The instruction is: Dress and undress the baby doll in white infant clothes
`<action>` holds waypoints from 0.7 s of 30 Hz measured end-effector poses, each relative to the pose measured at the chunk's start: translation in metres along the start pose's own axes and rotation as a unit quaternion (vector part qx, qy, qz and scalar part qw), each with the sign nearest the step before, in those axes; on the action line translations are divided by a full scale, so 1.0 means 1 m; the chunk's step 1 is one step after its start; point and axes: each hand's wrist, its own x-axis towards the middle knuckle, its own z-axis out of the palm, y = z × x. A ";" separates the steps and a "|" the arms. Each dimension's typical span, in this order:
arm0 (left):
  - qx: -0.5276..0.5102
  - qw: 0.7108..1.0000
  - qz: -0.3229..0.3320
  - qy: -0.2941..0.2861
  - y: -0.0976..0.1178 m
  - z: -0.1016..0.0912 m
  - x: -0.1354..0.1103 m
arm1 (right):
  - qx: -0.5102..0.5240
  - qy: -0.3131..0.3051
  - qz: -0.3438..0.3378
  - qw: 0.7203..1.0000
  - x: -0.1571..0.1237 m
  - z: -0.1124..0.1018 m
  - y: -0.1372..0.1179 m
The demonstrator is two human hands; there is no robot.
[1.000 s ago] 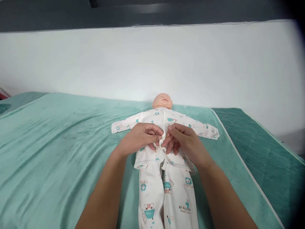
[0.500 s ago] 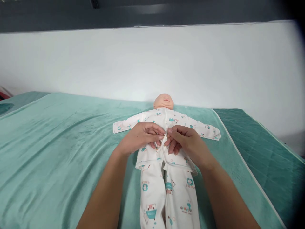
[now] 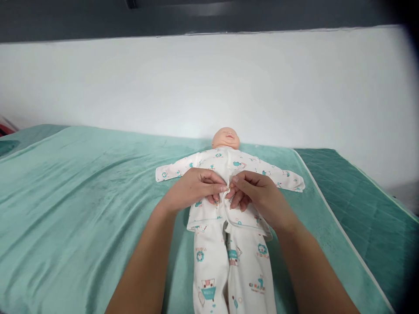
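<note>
A baby doll (image 3: 225, 138) lies on its back, dressed in a white printed baby shirt (image 3: 209, 213) and matching white trousers (image 3: 211, 266). Both sleeves stretch out to the sides. At the middle of the shirt's front, my left hand (image 3: 198, 187) pinches one front edge between thumb and fingers. Close against it, my right hand (image 3: 253, 189) pinches the other edge, its thumb and forefinger nearly touching the left fingertips. A small fastening seems to sit between the fingertips, mostly hidden. Below the hands the two front edges hang apart.
A light green blanket (image 3: 98, 196) with soft folds lies under the doll. Darker green quilted bedding (image 3: 353, 196) shows to the right. Behind the doll's head rises a white wall (image 3: 196, 87), topped by a dark band (image 3: 209, 17).
The fingertips of both hands have come slightly closer together at the shirt's front edge. The doll and blanket stay as they were, apart from a small shift of the view.
</note>
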 end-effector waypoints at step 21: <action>-0.011 0.999 0.029 0.018 -0.004 0.006 0.003 | 0.000 -0.011 -0.010 1.000 0.001 -0.002 0.003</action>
